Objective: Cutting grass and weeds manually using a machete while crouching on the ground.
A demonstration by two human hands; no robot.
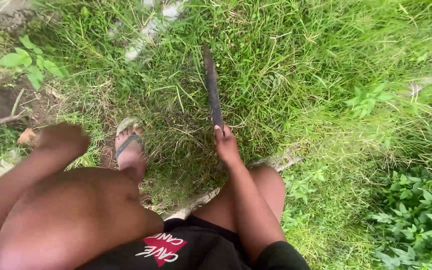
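Ahead of the right hand [225,145], clenched on its handle, a machete [212,87] points into grass [296,70]; left hand [61,137] fisted, holding nothing visible.

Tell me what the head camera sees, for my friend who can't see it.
A right hand grips a long dark blade that points away over thick green grass. The left hand hangs loosely closed and empty near a foot in a sandal.

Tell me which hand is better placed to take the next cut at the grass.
Probably the right. The right hand grips the long dark blade, which points out over the grass ahead. The left hand is blurred, off to the side near bare soil, apparently holding nothing.
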